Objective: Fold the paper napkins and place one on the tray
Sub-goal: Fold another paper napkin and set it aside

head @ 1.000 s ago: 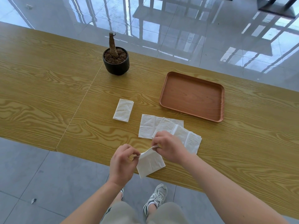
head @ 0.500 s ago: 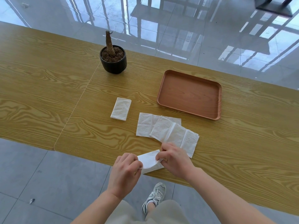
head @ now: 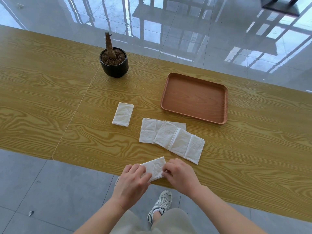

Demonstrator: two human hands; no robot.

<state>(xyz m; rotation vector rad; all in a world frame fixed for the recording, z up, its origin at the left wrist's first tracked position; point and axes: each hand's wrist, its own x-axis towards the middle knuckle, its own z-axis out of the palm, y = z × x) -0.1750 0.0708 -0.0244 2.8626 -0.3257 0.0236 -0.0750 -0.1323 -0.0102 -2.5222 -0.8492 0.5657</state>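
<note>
A small folded white napkin lies flat at the table's near edge. My left hand presses on its left end and my right hand pinches its right end. Two unfolded napkins overlap in the middle of the table: the upper one lies slanted over the lower one. Another folded napkin rests to the left of them. The brown tray sits empty behind and to the right.
A black pot with a bare stump stands at the table's far side, left of the tray. The wooden table has a seam running diagonally. Glossy floor lies beyond, and my shoe shows under the near edge.
The napkin was held up off the table between both hands. It has been folded smaller and now lies pressed flat on the near edge, with both hands lowered onto it.
</note>
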